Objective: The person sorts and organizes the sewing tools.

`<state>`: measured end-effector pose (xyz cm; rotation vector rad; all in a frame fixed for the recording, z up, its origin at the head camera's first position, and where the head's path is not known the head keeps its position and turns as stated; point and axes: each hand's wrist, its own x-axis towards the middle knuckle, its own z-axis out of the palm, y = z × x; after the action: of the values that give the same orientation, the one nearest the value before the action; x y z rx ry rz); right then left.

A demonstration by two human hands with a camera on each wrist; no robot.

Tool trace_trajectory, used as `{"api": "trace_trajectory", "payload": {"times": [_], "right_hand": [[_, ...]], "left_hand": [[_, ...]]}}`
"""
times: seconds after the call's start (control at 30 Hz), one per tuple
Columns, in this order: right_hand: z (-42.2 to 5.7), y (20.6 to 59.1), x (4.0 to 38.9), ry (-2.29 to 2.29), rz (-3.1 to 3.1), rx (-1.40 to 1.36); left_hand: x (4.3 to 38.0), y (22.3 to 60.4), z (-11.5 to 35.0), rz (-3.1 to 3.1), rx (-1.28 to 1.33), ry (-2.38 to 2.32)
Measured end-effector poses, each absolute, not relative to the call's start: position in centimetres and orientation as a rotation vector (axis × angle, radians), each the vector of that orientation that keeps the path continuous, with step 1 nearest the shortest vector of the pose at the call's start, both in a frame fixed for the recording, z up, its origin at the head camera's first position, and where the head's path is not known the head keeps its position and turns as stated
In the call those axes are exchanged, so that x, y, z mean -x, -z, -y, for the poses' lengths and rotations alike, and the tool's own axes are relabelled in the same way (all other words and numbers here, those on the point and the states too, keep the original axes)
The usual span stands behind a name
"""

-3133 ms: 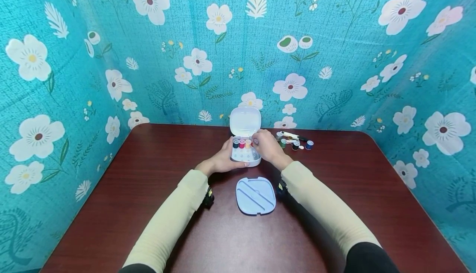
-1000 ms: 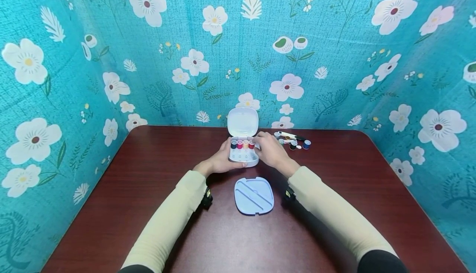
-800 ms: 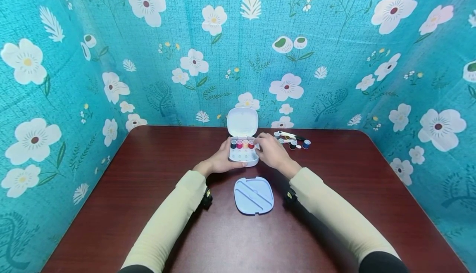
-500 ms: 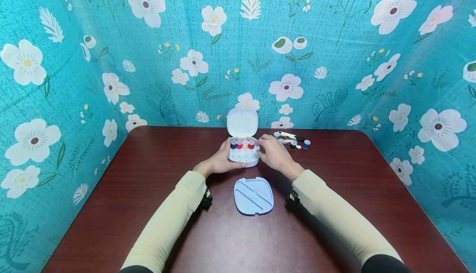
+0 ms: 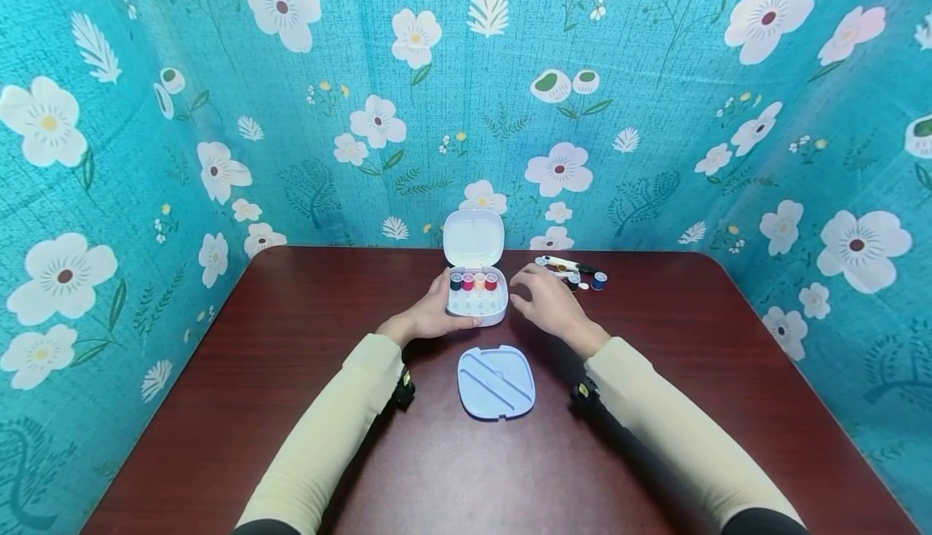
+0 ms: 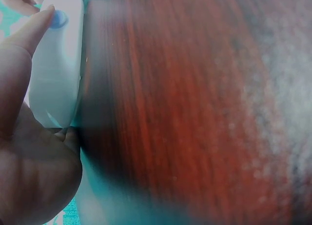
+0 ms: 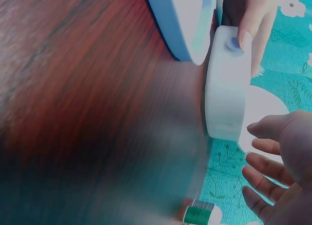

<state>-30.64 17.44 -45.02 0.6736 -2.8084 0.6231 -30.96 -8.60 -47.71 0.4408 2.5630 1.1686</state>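
Observation:
A white sewing box [image 5: 493, 319] stands on the table with its lid [image 5: 474, 237] raised. A row of several thread spools, dark, pink-red, peach and red [image 5: 491, 282], stands along its back over small pegs. My left hand [image 5: 431, 316] grips the box's left side, its thumb by the bluish button [image 6: 59, 19] on the front wall in the left wrist view. Just right of the box is my right hand [image 5: 550, 303], holding nothing. In the right wrist view its fingers [image 7: 265, 169] are spread and loosely bent beside the white wall.
A light blue tray [image 5: 497, 383] with diagonal ridges lies in front of the box. Behind my right hand are loose spools, including a blue one [image 5: 599, 281] and a green one [image 7: 197, 214], and a black-and-white stick-like tool [image 5: 571, 265]. A flowered curtain [image 5: 328, 114] surrounds the table.
My right hand has let go of the red spool, which now stands in the row, and has drawn away to the right with its fingers loosening. My left hand stays on the box.

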Motion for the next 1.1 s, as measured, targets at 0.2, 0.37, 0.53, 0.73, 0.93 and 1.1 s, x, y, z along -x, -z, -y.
{"api": "trace_trajectory", "payload": {"times": [0.2, 0.37, 0.53, 0.73, 0.93, 1.1], "right_hand": [[-18.8, 45.2, 30.4, -0.673, 2.788, -0.594], [-19.9, 45.2, 30.2, -0.721, 2.770, -0.514], [-20.9, 44.9, 30.2, -0.737, 2.757, -0.417], [-22.2, 45.1, 30.4, -0.748, 2.762, -0.274], [-23.4, 45.1, 30.4, -0.772, 2.762, -0.159], [-24.1, 45.0, 30.5, -0.775, 2.767, -0.124]], "left_hand": [[31.6, 48.3, 8.5, -2.562, -0.411, -1.124], [32.1, 48.8, 8.5, -2.565, -0.390, -1.100], [31.5, 48.1, 8.5, -2.572, -0.414, -1.113], [31.0, 47.6, 8.6, -2.575, -0.454, -1.151], [30.9, 47.5, 8.6, -2.569, -0.441, -1.149], [30.8, 47.4, 8.6, -2.573, -0.439, -1.135]]}}
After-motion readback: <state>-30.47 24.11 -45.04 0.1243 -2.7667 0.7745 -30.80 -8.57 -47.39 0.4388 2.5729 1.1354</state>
